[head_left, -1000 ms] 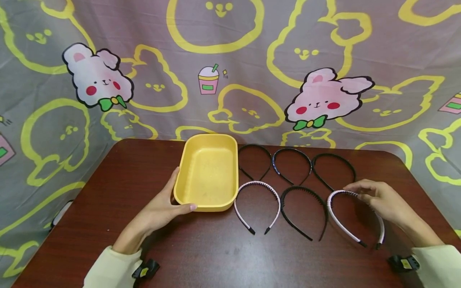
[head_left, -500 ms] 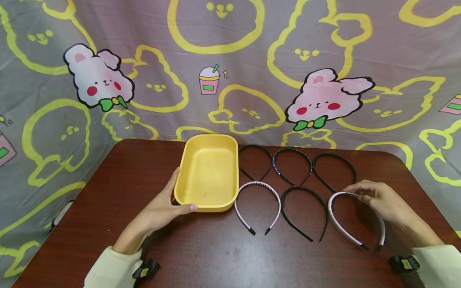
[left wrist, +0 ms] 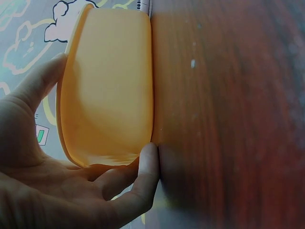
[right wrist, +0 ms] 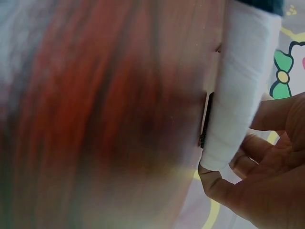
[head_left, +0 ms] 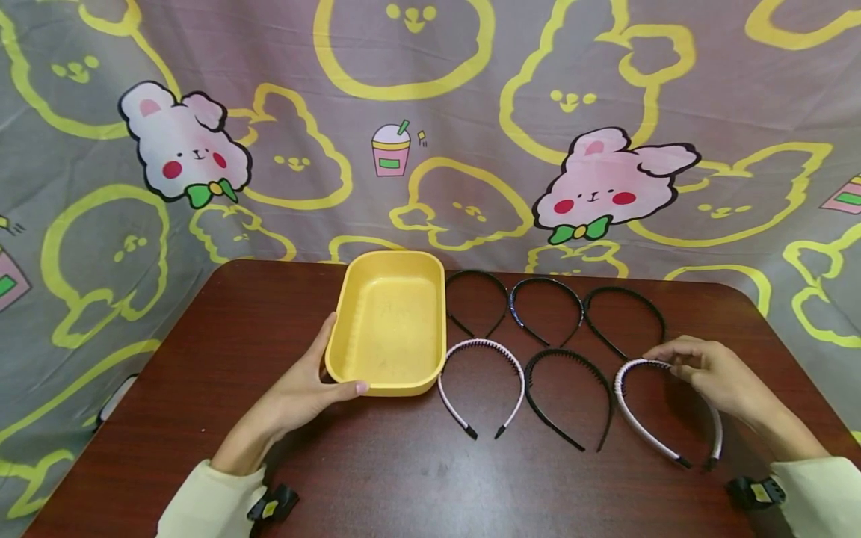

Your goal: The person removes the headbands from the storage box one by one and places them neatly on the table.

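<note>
In the head view, my left hand grips the near left corner of a yellow plastic tub, thumb along its near wall and fingers against its left side. Nothing lies inside the tub. The left wrist view shows those fingers bent against the outer wall of the tub. On the right, my right hand pinches a pale pink headband by the right part of its arch. Up close, that headband looks wrapped in whitish ribbon with a dark tip, fingers and thumb on either side.
Beside the tub, a pale pink toothed headband and a black toothed headband lie in the near row. Behind them are a thin black headband, a blue-glitter headband and another black headband. A patterned curtain hangs behind the table.
The pale pink headband in my right hand has shifted slightly, its dark ends a little farther right and nearer to me. My left hand and the tub stay in place.
</note>
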### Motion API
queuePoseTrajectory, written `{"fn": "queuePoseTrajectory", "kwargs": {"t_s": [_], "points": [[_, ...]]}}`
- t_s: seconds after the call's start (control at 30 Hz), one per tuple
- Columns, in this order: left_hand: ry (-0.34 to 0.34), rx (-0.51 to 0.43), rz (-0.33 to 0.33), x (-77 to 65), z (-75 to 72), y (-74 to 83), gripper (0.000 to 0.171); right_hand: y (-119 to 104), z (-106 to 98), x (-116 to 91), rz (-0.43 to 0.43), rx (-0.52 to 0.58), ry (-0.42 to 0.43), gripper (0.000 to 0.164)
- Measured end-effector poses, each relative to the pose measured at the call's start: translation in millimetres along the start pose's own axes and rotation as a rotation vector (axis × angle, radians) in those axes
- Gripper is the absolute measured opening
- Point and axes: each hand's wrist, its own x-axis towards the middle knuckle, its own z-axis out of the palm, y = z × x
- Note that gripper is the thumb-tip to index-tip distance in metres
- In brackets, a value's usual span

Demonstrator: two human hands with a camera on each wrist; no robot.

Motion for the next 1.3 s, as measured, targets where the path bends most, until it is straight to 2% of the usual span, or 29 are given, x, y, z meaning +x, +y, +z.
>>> {"fn": "queuePoseTrajectory", "kwargs": {"t_s": [0.7, 1.3], "points": [[-0.002, -0.009, 0.002, -0.3, 0.3, -0.3, 0.128, 3.6, 2.4, 2.1, -0.033, -0.011, -0.002, 0.04], [-0.003, -0.001, -0.001, 0.3, -0.1, 0.0, 0.128, 1.0, 1.7, 4.4, 0.067, -0.048, -0.025, 0.03]]}}
